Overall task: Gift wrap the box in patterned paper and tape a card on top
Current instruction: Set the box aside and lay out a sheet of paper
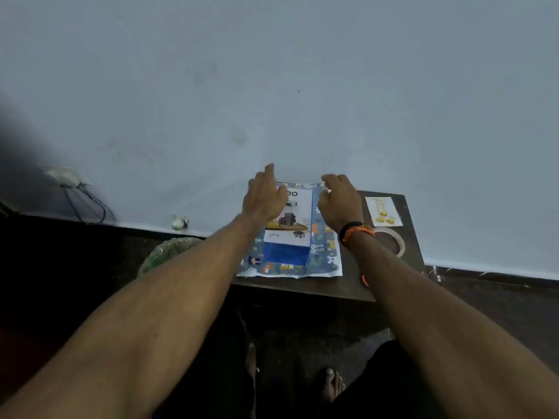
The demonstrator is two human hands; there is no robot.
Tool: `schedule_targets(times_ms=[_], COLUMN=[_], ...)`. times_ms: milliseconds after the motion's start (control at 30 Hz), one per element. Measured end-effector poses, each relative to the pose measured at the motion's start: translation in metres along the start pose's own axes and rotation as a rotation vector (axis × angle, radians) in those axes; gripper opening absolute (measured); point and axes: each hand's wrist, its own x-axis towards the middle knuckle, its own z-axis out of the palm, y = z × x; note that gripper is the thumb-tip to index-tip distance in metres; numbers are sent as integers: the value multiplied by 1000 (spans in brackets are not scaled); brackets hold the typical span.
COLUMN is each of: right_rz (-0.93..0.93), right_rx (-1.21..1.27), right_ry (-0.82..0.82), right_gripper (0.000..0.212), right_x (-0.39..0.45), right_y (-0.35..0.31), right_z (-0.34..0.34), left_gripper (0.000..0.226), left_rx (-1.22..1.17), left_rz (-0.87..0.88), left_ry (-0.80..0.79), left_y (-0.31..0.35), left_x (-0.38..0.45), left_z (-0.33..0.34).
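A white and blue box (295, 234) stands on a sheet of patterned paper (325, 257) spread on a small dark table (348, 285). My left hand (263, 196) hovers over the box's far left part with relaxed, spread fingers and holds nothing. My right hand (340, 201) reaches over the paper's far right edge, fingers bent downward; what the fingertips touch is hidden. A cream card (383, 211) with yellow print lies at the table's far right. A roll of clear tape (391, 240) lies just in front of the card, beside my right wrist.
The table stands against a pale blue wall (272, 86). A green plastic bag (165, 252) sits on the dark floor to the left. A small white object (179, 221) and cables (87, 204) lie along the wall's base. My bare feet (332, 384) show below.
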Motion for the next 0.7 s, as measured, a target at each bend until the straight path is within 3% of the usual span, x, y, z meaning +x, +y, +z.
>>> schedule_targets(times_ms=[167, 300, 400, 700], right_rz=[129, 206, 283, 520], right_rx=[141, 264, 350, 751], right_ry=[-87, -133, -159, -35], right_gripper=[31, 36, 42, 44], right_x=[-30, -40, -46, -50], right_y=[10, 11, 9, 10], right_z=[22, 30, 32, 31], left_gripper=[53, 54, 44, 30], left_rx=[-194, -373, -673, -1042], left_rz=[-344, -420, -497, -423], left_ry=[-91, -121, -145, -258], left_y=[-26, -22, -25, -32], left_x=[-21, -26, -24, -29], left_z=[19, 22, 27, 33])
